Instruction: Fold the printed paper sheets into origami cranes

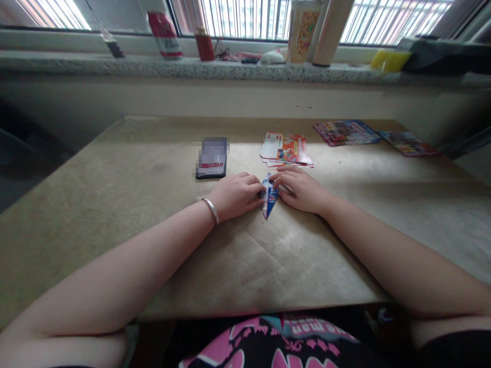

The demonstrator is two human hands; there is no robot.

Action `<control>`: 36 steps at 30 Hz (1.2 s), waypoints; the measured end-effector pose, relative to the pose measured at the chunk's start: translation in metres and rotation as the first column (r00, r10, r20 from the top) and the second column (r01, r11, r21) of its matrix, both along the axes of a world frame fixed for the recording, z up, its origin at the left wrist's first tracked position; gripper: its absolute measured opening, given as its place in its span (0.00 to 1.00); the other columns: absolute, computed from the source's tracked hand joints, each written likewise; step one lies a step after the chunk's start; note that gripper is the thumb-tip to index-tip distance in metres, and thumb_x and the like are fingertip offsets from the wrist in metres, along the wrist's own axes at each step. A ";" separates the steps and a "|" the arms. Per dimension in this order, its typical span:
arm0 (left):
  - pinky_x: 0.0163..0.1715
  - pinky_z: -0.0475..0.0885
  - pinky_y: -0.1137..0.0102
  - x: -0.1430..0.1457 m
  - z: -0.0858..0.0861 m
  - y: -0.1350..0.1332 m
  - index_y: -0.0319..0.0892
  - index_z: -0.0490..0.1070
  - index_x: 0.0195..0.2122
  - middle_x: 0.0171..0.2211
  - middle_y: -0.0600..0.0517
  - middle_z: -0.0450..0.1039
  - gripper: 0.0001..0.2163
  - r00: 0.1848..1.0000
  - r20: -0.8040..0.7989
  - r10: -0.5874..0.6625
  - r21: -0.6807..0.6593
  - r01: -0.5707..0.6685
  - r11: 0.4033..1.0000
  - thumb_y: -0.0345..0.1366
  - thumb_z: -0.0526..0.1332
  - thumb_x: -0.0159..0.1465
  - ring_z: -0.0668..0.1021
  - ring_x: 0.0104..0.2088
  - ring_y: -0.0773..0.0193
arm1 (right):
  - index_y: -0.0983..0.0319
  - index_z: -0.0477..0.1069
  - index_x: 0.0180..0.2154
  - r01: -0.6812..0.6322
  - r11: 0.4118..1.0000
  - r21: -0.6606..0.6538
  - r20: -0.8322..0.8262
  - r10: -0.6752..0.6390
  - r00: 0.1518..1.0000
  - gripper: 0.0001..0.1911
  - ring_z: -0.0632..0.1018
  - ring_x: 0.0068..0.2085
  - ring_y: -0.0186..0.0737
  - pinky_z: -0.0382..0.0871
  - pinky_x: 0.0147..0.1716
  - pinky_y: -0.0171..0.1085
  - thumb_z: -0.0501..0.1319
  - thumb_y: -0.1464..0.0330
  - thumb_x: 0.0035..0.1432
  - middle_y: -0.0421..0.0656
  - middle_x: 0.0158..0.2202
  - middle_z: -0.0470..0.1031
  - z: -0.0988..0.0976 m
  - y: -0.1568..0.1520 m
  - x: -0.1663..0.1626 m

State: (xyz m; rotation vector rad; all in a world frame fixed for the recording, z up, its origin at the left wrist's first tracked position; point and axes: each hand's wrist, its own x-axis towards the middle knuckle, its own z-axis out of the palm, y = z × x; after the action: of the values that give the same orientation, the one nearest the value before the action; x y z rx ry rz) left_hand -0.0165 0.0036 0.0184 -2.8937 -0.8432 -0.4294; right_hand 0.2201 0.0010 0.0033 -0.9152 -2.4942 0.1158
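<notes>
A small piece of printed paper [271, 197], blue and white, is folded into a narrow pointed shape on the table in front of me. Its sharp tip points toward me. My left hand [238, 194] pinches its left edge, fingers bent, with a silver bangle on that wrist. From the other side my right hand [301, 188] grips the upper right part of the paper, its fingertips covering some of the print. Just beyond my right hand lies a stack of printed cards [287, 148], white and orange. The fingers partly hide the paper's edges.
A smartphone [213, 157] lies left of the cards. Two piles of colourful leaflets, a nearer-centre pile [347, 133] and a far-right pile [408, 143], rest at the back. On the stone windowsill [238, 70] stand a red can [164, 35], a patterned cup [303, 33] and a yellow object [390, 60].
</notes>
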 end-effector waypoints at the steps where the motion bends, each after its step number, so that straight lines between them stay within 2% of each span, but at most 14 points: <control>1: 0.41 0.73 0.66 0.000 -0.001 0.001 0.42 0.75 0.45 0.41 0.47 0.77 0.13 1.000 0.013 -0.005 0.004 0.005 1.000 0.43 0.60 0.65 0.77 0.41 0.60 | 0.60 0.71 0.40 -0.004 1.000 0.000 -0.001 0.004 1.000 0.12 0.69 0.56 0.48 0.63 0.58 0.50 0.58 0.75 0.53 0.45 0.49 0.76 0.000 0.000 0.001; 6: 0.42 0.73 0.68 -0.004 -0.008 0.011 0.43 0.76 0.46 0.42 0.50 0.79 0.10 0.995 0.096 -0.034 0.006 0.034 0.999 0.36 0.58 0.66 0.78 0.40 0.63 | 0.59 0.70 0.46 -0.010 1.000 0.000 0.007 0.010 1.000 0.18 0.67 0.60 0.49 0.61 0.59 0.54 0.58 0.76 0.52 0.46 0.54 0.73 -0.002 0.001 0.003; 8: 0.42 0.73 0.68 -0.008 -0.010 0.016 0.45 0.77 0.44 0.42 0.51 0.80 0.11 0.993 0.097 -0.072 0.011 0.071 0.997 0.33 0.55 0.68 0.79 0.40 0.64 | 0.58 0.71 0.46 -0.002 1.000 -0.006 0.014 0.002 1.000 0.17 0.66 0.61 0.49 0.60 0.59 0.55 0.58 0.74 0.54 0.46 0.55 0.73 -0.002 0.001 0.002; 10: 0.41 0.74 0.68 -0.011 -0.011 0.021 0.46 0.78 0.43 0.42 0.52 0.80 0.11 0.991 0.105 -0.086 0.002 0.086 0.996 0.35 0.55 0.69 0.79 0.40 0.64 | 0.58 0.72 0.46 -0.011 1.000 -0.007 0.025 0.011 1.000 0.14 0.67 0.61 0.49 0.61 0.59 0.54 0.58 0.71 0.57 0.46 0.54 0.74 -0.001 0.001 0.001; 16: 0.47 0.73 0.65 -0.012 -0.006 0.020 0.44 0.77 0.45 0.44 0.48 0.78 0.11 0.989 0.108 -0.103 -0.081 0.112 0.990 0.38 0.58 0.66 0.77 0.44 0.62 | 0.58 0.75 0.43 -0.008 1.000 -0.025 0.040 0.009 0.999 0.10 0.75 0.49 0.45 0.67 0.52 0.47 0.60 0.67 0.60 0.45 0.48 0.78 0.003 -0.001 -0.002; 20: 0.47 0.71 0.63 -0.008 -0.006 0.016 0.46 0.75 0.51 0.47 0.47 0.76 0.14 0.992 0.043 -0.120 0.003 0.120 0.993 0.41 0.59 0.66 0.76 0.45 0.60 | 0.58 0.76 0.41 0.033 0.999 0.020 0.069 -0.035 0.997 0.09 0.75 0.45 0.46 0.67 0.48 0.46 0.60 0.64 0.60 0.45 0.43 0.79 0.004 -0.001 0.000; 25: 0.40 0.70 0.66 -0.006 -0.011 0.016 0.49 0.75 0.50 0.42 0.48 0.76 0.13 0.997 -0.016 -0.071 0.150 0.073 0.986 0.39 0.55 0.69 0.75 0.40 0.62 | 0.59 0.77 0.40 0.021 0.996 0.091 0.087 -0.029 0.996 0.10 0.74 0.45 0.46 0.66 0.47 0.46 0.60 0.63 0.61 0.45 0.43 0.79 0.005 -0.003 -0.001; 29: 0.38 0.69 0.68 -0.003 -0.010 0.013 0.49 0.75 0.49 0.41 0.49 0.76 0.12 0.998 -0.034 -0.061 0.164 0.065 0.984 0.39 0.54 0.70 0.75 0.38 0.63 | 0.57 0.78 0.40 0.002 0.992 0.125 0.136 -0.019 0.991 0.11 0.73 0.42 0.44 0.65 0.44 0.45 0.58 0.62 0.64 0.44 0.41 0.80 0.007 -0.006 -0.005; 36: 0.38 0.67 0.67 -0.002 0.000 0.007 0.44 0.77 0.40 0.35 0.50 0.77 0.08 0.992 -0.123 -0.032 0.216 0.058 0.975 0.35 0.57 0.68 0.76 0.36 0.62 | 0.58 0.79 0.36 0.033 0.986 0.161 0.224 -0.069 0.972 0.13 0.72 0.37 0.42 0.62 0.37 0.42 0.57 0.62 0.64 0.44 0.38 0.79 0.010 -0.010 -0.008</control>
State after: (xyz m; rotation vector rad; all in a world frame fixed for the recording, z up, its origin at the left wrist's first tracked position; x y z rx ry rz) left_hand -0.0184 0.0102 0.0179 -2.7074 -0.6678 -0.3276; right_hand 0.2122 -0.0087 0.0131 -0.9734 -2.6413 -0.2125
